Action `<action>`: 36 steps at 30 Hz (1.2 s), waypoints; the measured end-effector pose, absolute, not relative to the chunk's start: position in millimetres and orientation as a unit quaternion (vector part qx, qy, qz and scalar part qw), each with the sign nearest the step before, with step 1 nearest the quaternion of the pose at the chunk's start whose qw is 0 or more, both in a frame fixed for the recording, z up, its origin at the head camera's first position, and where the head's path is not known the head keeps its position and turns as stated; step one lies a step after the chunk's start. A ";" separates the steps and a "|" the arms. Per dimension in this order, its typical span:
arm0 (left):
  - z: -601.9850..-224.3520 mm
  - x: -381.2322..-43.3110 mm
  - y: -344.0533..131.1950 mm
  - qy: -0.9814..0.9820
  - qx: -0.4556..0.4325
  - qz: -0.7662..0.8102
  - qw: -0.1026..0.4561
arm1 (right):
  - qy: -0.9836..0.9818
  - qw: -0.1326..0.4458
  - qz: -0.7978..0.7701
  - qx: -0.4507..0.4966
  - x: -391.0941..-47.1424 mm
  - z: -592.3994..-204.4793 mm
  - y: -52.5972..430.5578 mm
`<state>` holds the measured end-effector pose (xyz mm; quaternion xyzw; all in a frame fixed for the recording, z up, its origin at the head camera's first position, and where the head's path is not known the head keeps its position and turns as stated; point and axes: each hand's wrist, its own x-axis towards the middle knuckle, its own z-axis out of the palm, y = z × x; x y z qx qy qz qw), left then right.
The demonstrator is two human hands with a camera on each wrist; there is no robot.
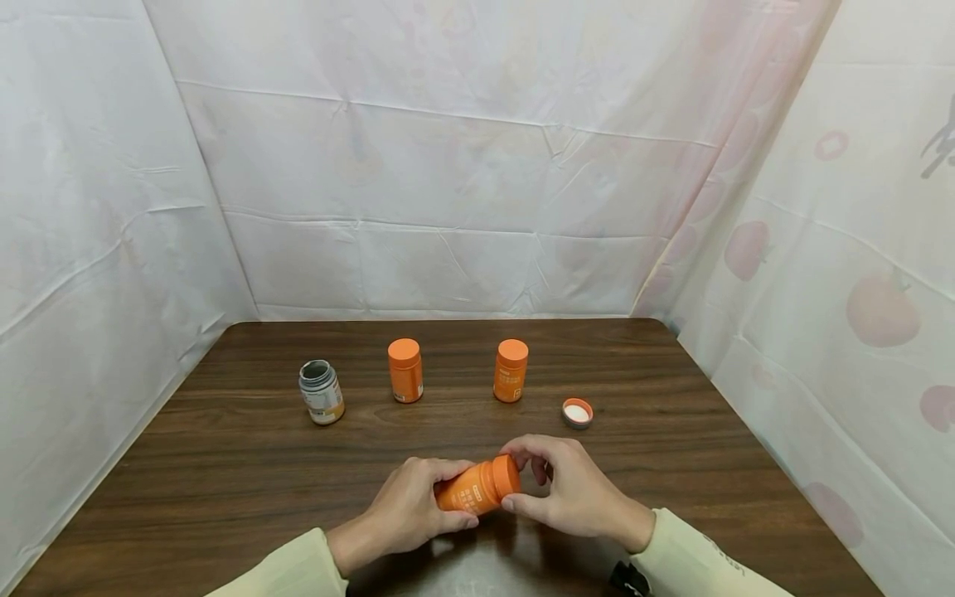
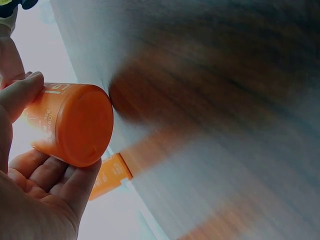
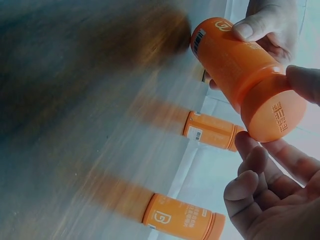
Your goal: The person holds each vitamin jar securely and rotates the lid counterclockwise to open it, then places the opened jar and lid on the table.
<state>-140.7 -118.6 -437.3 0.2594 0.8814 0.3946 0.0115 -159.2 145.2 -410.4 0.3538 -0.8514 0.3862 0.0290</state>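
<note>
An orange pill bottle (image 1: 467,492) lies tilted between my two hands near the front of the table, its cap (image 1: 506,475) on and turned to the right. My left hand (image 1: 414,506) grips the bottle's body, thumb on one side and fingers on the other. With thumb and fingertips, my right hand (image 1: 567,485) pinches the cap's rim. In the right wrist view the cap top (image 3: 277,116) shows raised lettering. The left wrist view shows the bottle's smooth base (image 2: 87,125).
Two capped orange bottles (image 1: 405,373) (image 1: 511,371) stand farther back. At the left stands an uncapped grey bottle (image 1: 322,394); an upturned cap (image 1: 578,413) with a white inside lies at the right. White curtains (image 1: 448,166) surround the brown table (image 1: 224,473).
</note>
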 end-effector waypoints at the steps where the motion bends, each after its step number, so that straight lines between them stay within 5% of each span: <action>1: -437.3 -140.7 -118.7 0.881 0.259 0.395 0.012 | -0.851 0.029 0.388 0.354 -159.3 -410.3 145.7; 36: -436.2 -140.3 -123.7 0.869 0.258 0.421 0.002 | -0.849 0.015 0.411 0.333 -161.9 -409.6 157.0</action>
